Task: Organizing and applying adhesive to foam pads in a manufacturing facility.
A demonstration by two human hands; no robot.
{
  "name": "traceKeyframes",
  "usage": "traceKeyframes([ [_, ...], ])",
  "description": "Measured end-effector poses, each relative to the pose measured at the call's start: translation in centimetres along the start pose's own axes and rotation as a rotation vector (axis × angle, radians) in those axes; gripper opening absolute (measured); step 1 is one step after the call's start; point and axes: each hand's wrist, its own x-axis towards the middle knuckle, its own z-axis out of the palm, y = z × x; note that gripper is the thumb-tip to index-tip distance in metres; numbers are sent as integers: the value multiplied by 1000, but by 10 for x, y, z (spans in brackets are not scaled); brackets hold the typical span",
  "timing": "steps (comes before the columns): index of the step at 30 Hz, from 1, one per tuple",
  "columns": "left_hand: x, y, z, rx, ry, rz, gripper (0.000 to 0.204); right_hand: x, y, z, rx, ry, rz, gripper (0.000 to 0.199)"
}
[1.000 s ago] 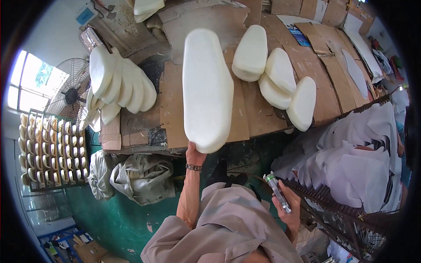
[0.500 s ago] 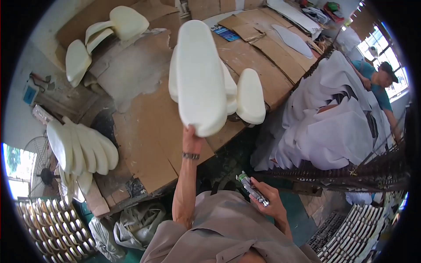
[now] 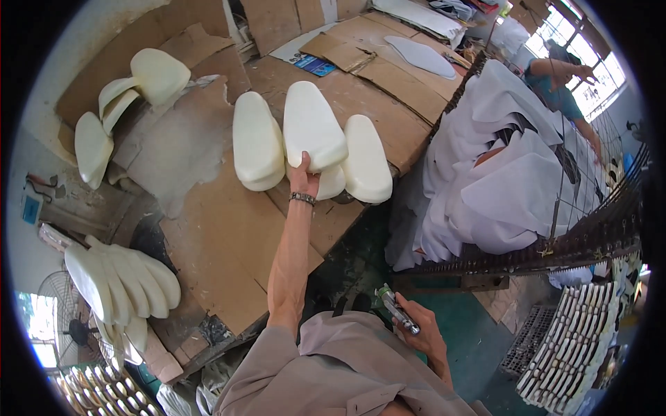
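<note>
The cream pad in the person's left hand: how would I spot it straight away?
Start at the cardboard-covered table and find the cream pads along its right-hand edge. The held pad appears between the outer two; unlike its neighbours, its near end is in the left hand.

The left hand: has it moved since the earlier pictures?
Yes: the left hand has moved rightward over the table, toward the resting cream pads.

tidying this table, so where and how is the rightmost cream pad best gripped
Probably grip the rightmost cream pad by its near end, from the person's side, thumb on top, fingers beneath: that thick, rounded end reaches the edge of the table. Another pad in the left hand crowds its left side.
</note>
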Motion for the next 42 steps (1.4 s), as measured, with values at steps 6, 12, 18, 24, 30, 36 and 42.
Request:
traceKeyframes([
  [6,-19,-61,35,32,-90,-79,58,-1,4,3,19,1,5,60],
  [12,-1,-134,53,-78,-168,-191,56,-12,-2,2,3,30,89,68],
  [18,23,-158,42,-40,-6,-290,46,-34,9,-1,-3,87,149,68],
  [24,19,-159,35,-77,180,-362,39,-41,18,-8,0,76,171,65],
  [30,-30,-130,-5,-9,-28,-333,43,-29,25,-12,37,-10,61,65],
  [36,-199,-88,-124,182,-59,-450,45,-12,34,-10,134,-84,-93,56],
  [42,-417,-70,-354,1040,851,-364,39,17,46,1,194,-285,-207,54],
])
